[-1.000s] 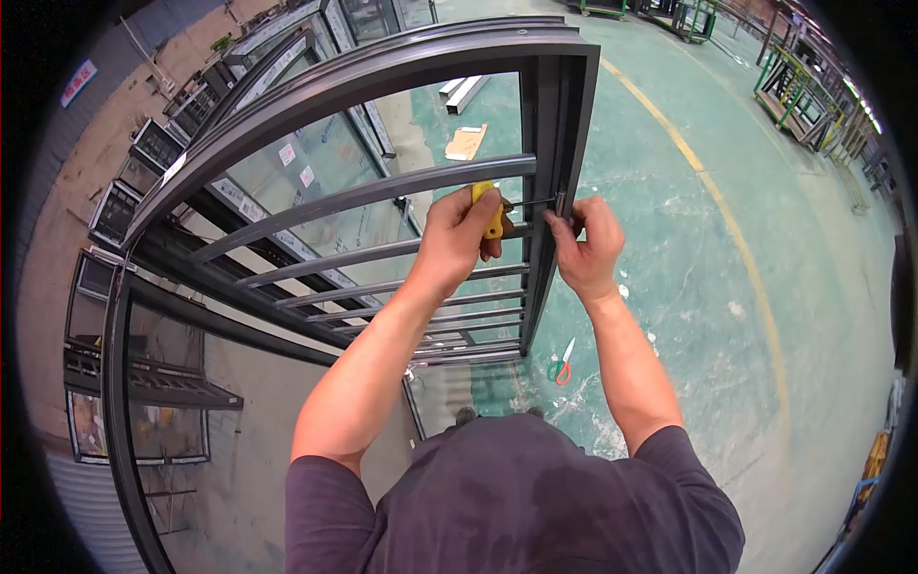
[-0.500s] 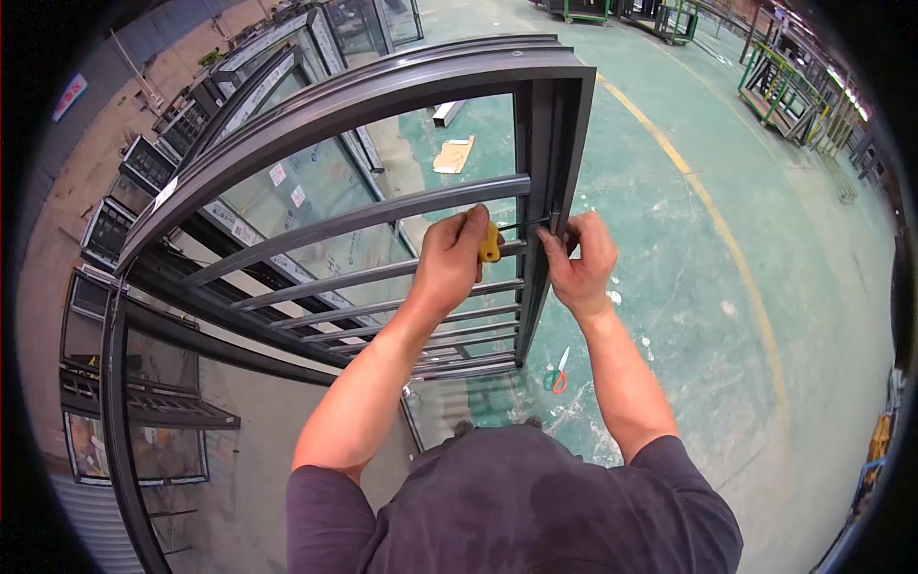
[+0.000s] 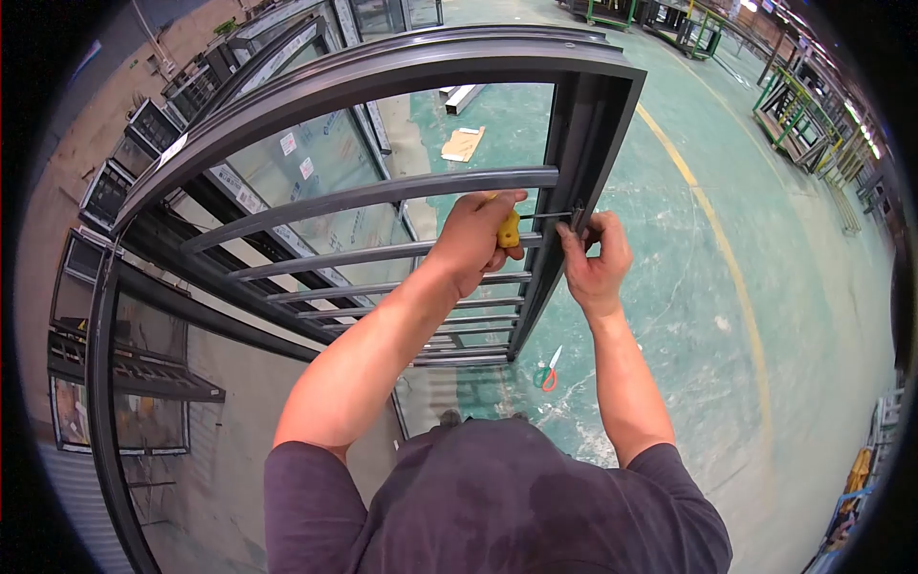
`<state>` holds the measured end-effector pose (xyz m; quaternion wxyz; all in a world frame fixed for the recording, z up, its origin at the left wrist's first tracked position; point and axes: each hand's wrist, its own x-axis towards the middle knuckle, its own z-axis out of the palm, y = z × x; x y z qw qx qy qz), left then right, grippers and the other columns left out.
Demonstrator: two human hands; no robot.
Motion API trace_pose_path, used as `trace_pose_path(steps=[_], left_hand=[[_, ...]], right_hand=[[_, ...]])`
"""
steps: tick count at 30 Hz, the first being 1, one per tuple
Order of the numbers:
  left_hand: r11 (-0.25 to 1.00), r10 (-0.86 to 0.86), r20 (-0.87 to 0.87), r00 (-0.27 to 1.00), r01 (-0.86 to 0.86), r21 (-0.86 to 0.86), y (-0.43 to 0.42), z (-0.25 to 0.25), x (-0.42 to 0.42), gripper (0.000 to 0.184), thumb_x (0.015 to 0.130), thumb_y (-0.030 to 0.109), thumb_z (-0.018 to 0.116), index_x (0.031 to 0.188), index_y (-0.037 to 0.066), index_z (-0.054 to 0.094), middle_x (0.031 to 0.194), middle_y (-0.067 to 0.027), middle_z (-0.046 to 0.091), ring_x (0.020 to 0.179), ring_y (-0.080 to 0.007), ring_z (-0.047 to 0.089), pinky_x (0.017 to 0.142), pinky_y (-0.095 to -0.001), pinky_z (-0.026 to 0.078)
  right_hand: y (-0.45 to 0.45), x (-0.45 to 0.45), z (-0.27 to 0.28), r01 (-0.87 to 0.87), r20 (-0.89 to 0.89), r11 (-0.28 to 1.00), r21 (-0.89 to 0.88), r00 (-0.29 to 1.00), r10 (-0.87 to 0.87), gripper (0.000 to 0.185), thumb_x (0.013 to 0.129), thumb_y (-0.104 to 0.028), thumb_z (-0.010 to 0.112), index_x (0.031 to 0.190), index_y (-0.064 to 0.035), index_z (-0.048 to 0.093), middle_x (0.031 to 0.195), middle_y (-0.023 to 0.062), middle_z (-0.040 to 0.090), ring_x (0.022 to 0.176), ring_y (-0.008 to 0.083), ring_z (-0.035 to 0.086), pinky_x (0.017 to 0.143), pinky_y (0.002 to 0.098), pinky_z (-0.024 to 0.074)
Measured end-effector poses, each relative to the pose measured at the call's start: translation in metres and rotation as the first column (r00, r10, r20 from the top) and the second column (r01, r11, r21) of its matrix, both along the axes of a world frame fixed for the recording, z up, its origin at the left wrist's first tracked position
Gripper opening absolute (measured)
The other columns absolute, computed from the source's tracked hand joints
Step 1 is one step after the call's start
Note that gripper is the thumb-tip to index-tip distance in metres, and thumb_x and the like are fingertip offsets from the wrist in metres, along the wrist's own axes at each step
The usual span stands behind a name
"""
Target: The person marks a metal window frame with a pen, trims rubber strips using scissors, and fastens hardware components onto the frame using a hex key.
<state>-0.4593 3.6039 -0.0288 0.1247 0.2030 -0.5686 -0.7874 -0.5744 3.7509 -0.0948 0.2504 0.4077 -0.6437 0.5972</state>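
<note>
Left hand: The person's left hand point(image 3: 478, 239) was curled closed around the handle of a yellow-handled screwdriver point(image 3: 509, 231), on the barred side of the frame.
Screwdriver: Its thin shaft ran nearly level between the top two bars, pointing right at the upright point(image 3: 588, 124); whether the tip was seated could not be told.
Right hand: The right hand point(image 3: 601, 263) was half closed at the upright's outer side, thumb and forefinger close together just beside a small metal fitting point(image 3: 578, 210). Whether they pinched anything could not be told.
Frame: The large dark metal frame point(image 3: 402, 72) stood tilted in view before the person, crossed by metal bars point(image 3: 382, 192).
Good handling: The work seemed to call for a straight shaft, square to the fitting, with steady, light pressure from the left and the right fingertips steadying the far side, clear of the tip.
Likely slip: An angled push could probably have scratched the dark finish.
Floor: Red-handled scissors point(image 3: 551, 371) lay on the green floor point(image 3: 669, 316), well apart from both hands.
</note>
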Motion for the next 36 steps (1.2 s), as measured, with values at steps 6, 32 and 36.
trace_pose_path(steps=[6,32,36], left_hand=[[0.908,-0.264,0.014,0.964,0.243,0.34,-0.021,-0.017,-0.009,0.028,0.102,0.024,0.049,0.114,0.002,0.062,0.069,-0.0057,0.053,0.047,-0.0116,0.046,0.038,-0.0244,0.03],[0.91,-0.223,-0.351,0.91,0.323,0.26,-0.006,-0.04,0.03,0.025,0.108,0.028,0.044,0.108,0.005,0.054,0.074,-0.006,0.054,0.057,-0.0112,0.049,0.046,-0.0225,0.037],[0.854,-0.264,-0.36,0.895,0.391,0.344,0.001,-0.048,0.043,0.029,0.108,0.034,0.044,0.11,0.006,0.053,0.073,-0.0043,0.051,0.048,-0.0074,0.039,0.043,-0.0213,0.031]], right_hand=[[0.002,-0.001,0.001,0.01,-0.013,1.0,0.02,1.0,-0.009,0.021,0.08,-0.003,0.079,0.091,-0.0022,0.06,0.074,0.0056,0.055,0.058,0.0146,0.053,0.051,0.0283,0.0439],[0.035,0.054,0.012,-0.307,0.285,0.949,0.075,0.918,0.275,0.041,0.085,0.002,0.071,0.124,0.0043,0.059,0.09,0.0016,0.061,0.071,0.0067,0.052,0.067,0.0218,0.0458],[0.038,0.064,0.022,-0.371,0.192,0.921,0.123,0.919,0.345,0.036,0.079,-0.009,0.08,0.112,-0.0013,0.069,0.08,0.0044,0.062,0.063,0.0124,0.053,0.059,0.0262,0.0436]])
